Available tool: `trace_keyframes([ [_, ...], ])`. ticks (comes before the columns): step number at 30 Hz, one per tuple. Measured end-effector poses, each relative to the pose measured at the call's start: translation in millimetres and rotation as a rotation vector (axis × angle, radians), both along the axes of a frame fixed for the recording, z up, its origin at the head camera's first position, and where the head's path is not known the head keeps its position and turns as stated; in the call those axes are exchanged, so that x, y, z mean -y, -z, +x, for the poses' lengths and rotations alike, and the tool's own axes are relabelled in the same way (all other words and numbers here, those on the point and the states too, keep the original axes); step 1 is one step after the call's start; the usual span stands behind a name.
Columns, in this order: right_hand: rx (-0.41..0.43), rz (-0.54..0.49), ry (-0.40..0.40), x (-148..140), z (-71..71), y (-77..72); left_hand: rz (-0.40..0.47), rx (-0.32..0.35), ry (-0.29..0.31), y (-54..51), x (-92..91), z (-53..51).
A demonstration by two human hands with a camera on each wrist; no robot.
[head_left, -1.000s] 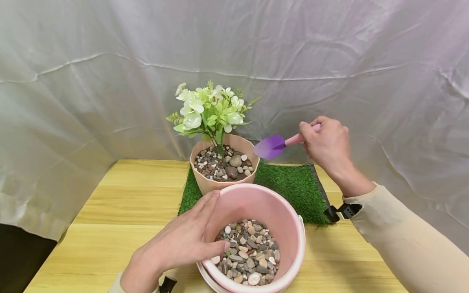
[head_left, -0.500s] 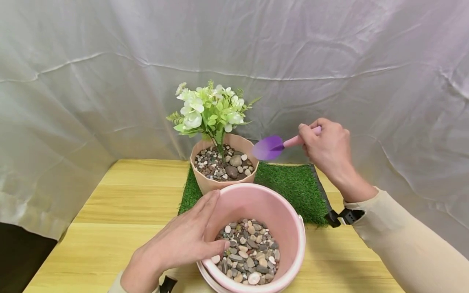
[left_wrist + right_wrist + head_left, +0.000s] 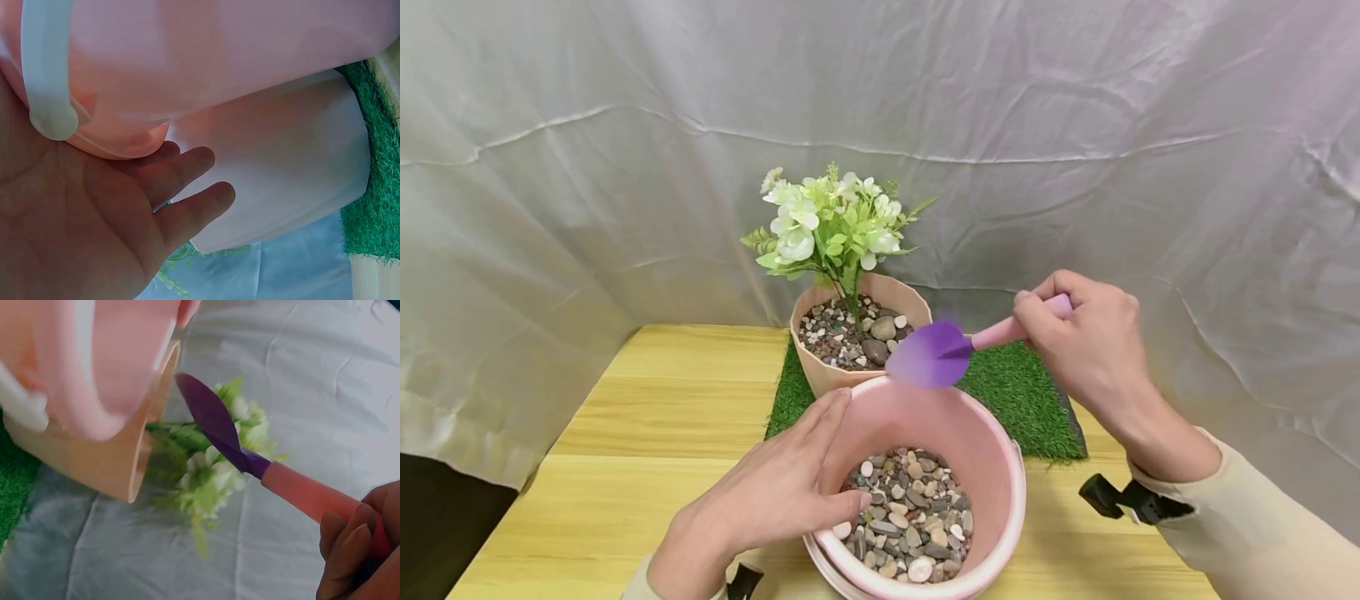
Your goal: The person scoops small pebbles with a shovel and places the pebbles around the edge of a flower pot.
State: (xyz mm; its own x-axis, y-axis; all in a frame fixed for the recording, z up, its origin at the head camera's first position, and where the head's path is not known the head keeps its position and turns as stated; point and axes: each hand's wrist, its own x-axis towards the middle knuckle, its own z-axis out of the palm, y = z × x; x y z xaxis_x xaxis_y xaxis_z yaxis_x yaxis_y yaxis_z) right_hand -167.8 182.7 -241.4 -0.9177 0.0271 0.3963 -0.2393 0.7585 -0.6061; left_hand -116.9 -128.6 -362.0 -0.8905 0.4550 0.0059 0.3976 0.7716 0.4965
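My right hand [image 3: 1090,350] grips the pink handle [image 3: 1009,332] of a small trowel with a purple blade [image 3: 934,357]. The blade is over the far rim of a pink bucket [image 3: 1003,467] and carries nothing that I can see. Inside the bucket lie mixed pebbles [image 3: 910,521]. My left hand [image 3: 767,492] holds the bucket's left rim, thumb inside and fingers along the outside; in the left wrist view those fingers [image 3: 194,209] look fairly straight. Behind the bucket stands a peach flowerpot [image 3: 820,379] with white flowers [image 3: 793,225] and stones [image 3: 874,350].
Under the flowerpot lies a green turf mat [image 3: 1015,400] on the wooden table [image 3: 647,475]. Grey cloth [image 3: 625,208] hangs behind the table. In the left wrist view the bucket's white handle [image 3: 47,75] hangs at its side.
My right hand has come down and nearer, bringing the trowel from beside the flowerpot to over the bucket's far rim. The left hand and bucket have stayed put.
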Motion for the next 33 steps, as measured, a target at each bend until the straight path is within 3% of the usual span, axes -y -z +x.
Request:
trace_keyframes([
  [4,-0.041,0.116,-0.137,5.2,17.2,3.9,-0.007,-0.009,-0.006,-0.5,-0.7,0.5],
  [9,-0.147,0.32,-0.258,11.3,27.0,18.6,-0.029,-0.035,-0.002,-1.8,-1.7,0.6],
  [14,-0.191,0.43,-0.288,11.7,27.5,33.1,-0.065,-0.057,0.008,-4.5,-2.9,1.5],
  [21,-0.22,0.564,-0.357,10.3,26.6,51.2,-0.131,-0.139,0.02,-5.1,-3.9,2.8],
  [25,-0.289,0.625,-0.364,10.5,25.3,60.9,-0.136,-0.152,0.019,-4.7,-4.5,2.6],
  [30,-0.376,0.65,-0.37,12.4,25.9,70.1,-0.138,-0.144,0.02,-4.8,-4.8,2.8],
  [33,-0.377,0.629,-0.378,13.4,26.1,75.4,-0.136,-0.138,0.021,-4.7,-4.7,2.9],
])
